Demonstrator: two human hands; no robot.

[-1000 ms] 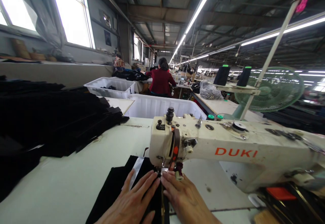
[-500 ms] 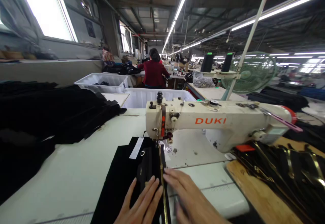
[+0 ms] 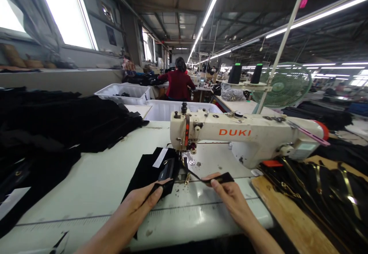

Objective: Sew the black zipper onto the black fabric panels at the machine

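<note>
holding the black fabric piece [image 3: 149,171] at its near edge, our left hand [image 3: 138,202] pinches it on the worktop [image 3: 86,192]; our right hand [image 3: 230,196] grips a black zipper strip [image 3: 218,178] running from the needle. seam looks partly sewn. sewing machine [image 3: 244,137] reads "duki".

Black cloth piece [image 3: 149,171] flat on white table, just in front of sewing machine needle. Soft, dark, a bit crumpled at near corner. Small white label [image 3: 160,157] on top of it, tilted. Near corner pinched in left hand [image 3: 138,202]. Thin black zipper strip [image 3: 214,178] runs from under needle out to right, lifted a little off table. Tiny gold pull [image 3: 187,177] hangs on it near cloth. Far end pinched in right hand [image 3: 232,198].
</note>
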